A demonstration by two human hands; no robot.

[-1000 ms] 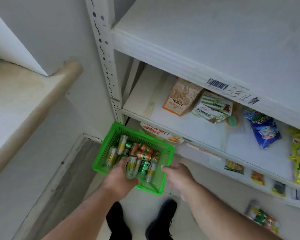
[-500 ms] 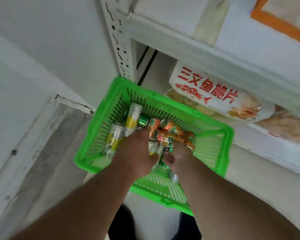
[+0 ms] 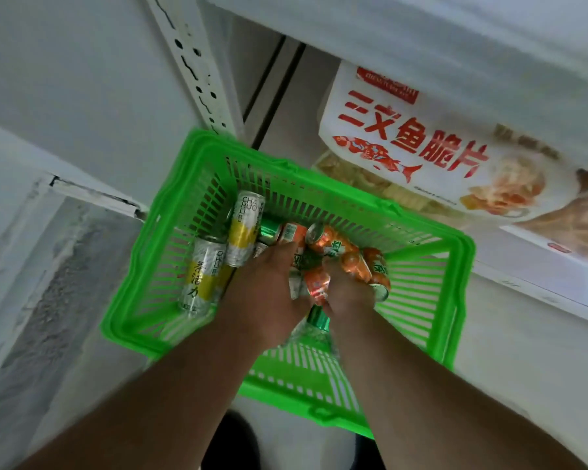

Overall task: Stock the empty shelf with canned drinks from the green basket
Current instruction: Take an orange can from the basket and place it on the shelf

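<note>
- Both hands are reaching down into the green basket (image 3: 170, 320), which is sitting on the floor just in front of the lowest shelf level.
- The left hand (image 3: 269, 283) is lying knuckles-up over the middle of the can pile; its fingertips are buried among the cans, so I cannot tell whether it is gripping one.
- The right hand (image 3: 348, 290) is curling round an orange can (image 3: 316, 283) between the two hands; the fingers are wrapping it, though the far side of the hold is hidden.
- That can is lying on its side, long axis running roughly away from the person, one end showing toward the wrists.
- Further orange cans (image 3: 333, 247) are lying beyond and to the right of the fingers, touching one another.
- Two tall silver-and-yellow cans (image 3: 241, 232) are lying side by side against the left wall, just beside the left hand, long axes pointing toward the far rim; the left hand is the nearer.
- A large snack bag (image 3: 404, 144) is occupying the shelf beyond the basket.
- Judgement: a lift is likely needing each can turned upright before shelving; the empty shelf is not in view.
</note>
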